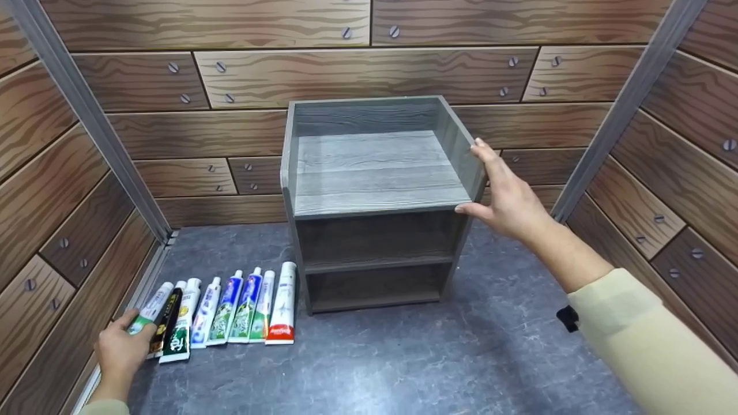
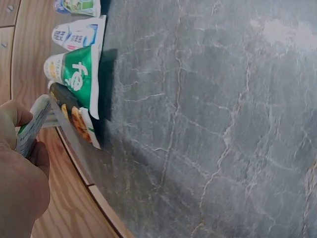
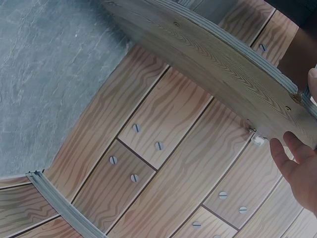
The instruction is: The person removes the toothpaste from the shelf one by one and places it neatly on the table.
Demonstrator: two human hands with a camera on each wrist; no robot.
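Note:
At the left end of a row of toothpaste tubes, my left hand (image 1: 124, 346) pinches a white and green toothpaste tube (image 1: 155, 302) between thumb and fingers. In the left wrist view that tube (image 2: 33, 124) is tilted up on edge. Right beside it lie a black tube (image 1: 167, 323) and a white and green one (image 1: 183, 328). My right hand (image 1: 510, 199) spreads over the right side panel of a grey wooden shelf unit (image 1: 369, 173), its thumb at the front edge and fingers fairly straight. In the right wrist view, fingertips (image 3: 282, 153) are by the panel's outer side.
More tubes continue the row toward the shelf, ending with a white and red tube (image 1: 282, 305) close to its left side. The shelf has an open top tray and two compartments below. Wood-patterned walls (image 1: 363, 78) enclose the grey marbled floor (image 1: 369, 363).

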